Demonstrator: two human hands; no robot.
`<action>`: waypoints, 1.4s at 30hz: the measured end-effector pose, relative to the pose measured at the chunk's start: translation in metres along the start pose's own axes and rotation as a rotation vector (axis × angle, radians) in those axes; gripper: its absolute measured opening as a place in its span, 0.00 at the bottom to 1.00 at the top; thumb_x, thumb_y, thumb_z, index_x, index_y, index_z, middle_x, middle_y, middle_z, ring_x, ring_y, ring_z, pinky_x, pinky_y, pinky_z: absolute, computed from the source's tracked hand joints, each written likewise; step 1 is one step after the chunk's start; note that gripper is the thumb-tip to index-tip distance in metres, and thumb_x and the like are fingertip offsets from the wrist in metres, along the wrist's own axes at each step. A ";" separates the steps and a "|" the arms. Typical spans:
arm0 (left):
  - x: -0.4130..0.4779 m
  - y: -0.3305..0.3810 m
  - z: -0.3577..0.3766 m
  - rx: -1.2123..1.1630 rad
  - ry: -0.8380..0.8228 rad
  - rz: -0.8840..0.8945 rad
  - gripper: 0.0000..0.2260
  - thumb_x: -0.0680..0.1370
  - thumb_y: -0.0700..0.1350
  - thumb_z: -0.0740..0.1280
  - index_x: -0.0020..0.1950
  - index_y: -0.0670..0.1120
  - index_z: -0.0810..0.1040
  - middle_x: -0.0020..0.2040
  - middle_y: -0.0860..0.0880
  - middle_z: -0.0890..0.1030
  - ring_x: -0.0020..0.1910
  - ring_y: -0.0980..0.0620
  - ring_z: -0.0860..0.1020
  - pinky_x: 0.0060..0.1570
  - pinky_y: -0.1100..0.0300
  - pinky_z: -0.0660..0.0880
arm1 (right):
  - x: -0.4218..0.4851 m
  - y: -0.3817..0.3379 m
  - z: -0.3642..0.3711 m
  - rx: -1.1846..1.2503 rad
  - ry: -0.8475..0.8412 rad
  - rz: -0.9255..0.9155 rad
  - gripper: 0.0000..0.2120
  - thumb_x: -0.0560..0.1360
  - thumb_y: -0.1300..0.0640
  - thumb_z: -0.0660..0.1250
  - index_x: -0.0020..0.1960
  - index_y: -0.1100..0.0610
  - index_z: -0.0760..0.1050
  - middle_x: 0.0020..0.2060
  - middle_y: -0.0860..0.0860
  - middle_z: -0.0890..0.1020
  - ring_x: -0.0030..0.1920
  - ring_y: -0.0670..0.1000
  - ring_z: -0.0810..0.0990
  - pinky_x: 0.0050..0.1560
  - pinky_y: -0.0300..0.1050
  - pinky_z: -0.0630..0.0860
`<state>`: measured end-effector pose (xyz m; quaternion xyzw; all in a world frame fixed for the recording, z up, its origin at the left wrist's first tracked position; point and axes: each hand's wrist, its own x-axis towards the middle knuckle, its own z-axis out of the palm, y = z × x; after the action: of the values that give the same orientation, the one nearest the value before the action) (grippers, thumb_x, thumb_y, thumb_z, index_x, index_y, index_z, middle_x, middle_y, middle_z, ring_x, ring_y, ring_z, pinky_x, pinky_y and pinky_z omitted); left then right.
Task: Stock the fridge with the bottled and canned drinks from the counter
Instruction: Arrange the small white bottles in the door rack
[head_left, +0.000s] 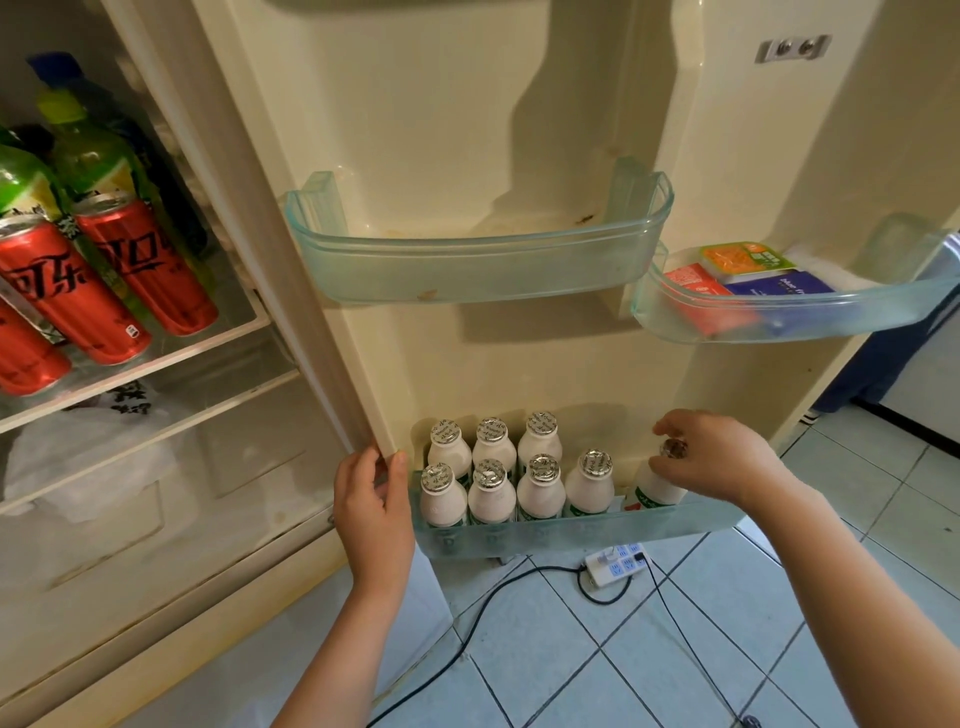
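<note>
The fridge door stands open. Its bottom door rack (571, 532) holds several small white milk bottles (491, 496) with foil caps, in two rows. My right hand (711, 460) grips the neck of one more white bottle (652, 491), which leans at the rack's right end. My left hand (371, 506) grips the left end of that rack by the door edge. On the fridge shelf at the left stand red cola cans (78, 296) and green-capped tea bottles (88, 150).
The middle door rack (478, 265) holds nothing. An upper right rack (789, 312) contains small coloured packets. A white plastic bag (88, 457) sits in the lower drawer. On the tiled floor lie a power strip (618, 564) and black cables.
</note>
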<state>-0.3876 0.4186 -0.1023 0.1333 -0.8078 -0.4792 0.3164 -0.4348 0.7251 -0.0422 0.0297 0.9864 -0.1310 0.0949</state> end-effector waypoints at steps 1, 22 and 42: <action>0.000 0.000 0.000 -0.001 -0.002 -0.001 0.06 0.78 0.38 0.65 0.47 0.35 0.77 0.48 0.39 0.75 0.42 0.72 0.74 0.42 0.80 0.67 | -0.001 0.003 0.002 -0.015 0.010 0.057 0.18 0.71 0.45 0.67 0.58 0.50 0.75 0.52 0.49 0.80 0.50 0.52 0.78 0.44 0.43 0.76; 0.000 0.000 0.001 0.010 -0.008 0.018 0.05 0.77 0.37 0.66 0.49 0.36 0.79 0.47 0.43 0.75 0.43 0.71 0.74 0.43 0.81 0.67 | 0.038 -0.041 0.005 0.105 0.073 -0.026 0.21 0.72 0.40 0.66 0.34 0.57 0.74 0.30 0.51 0.77 0.31 0.48 0.72 0.28 0.42 0.63; 0.001 -0.002 -0.001 0.023 -0.019 0.001 0.07 0.78 0.39 0.65 0.51 0.35 0.78 0.46 0.44 0.74 0.43 0.70 0.74 0.42 0.80 0.66 | 0.041 -0.057 0.007 0.095 -0.053 -0.151 0.20 0.70 0.43 0.69 0.53 0.57 0.78 0.48 0.52 0.81 0.46 0.52 0.77 0.46 0.47 0.74</action>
<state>-0.3880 0.4158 -0.1031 0.1321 -0.8163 -0.4710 0.3073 -0.4783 0.6698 -0.0424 -0.0438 0.9757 -0.1852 0.1090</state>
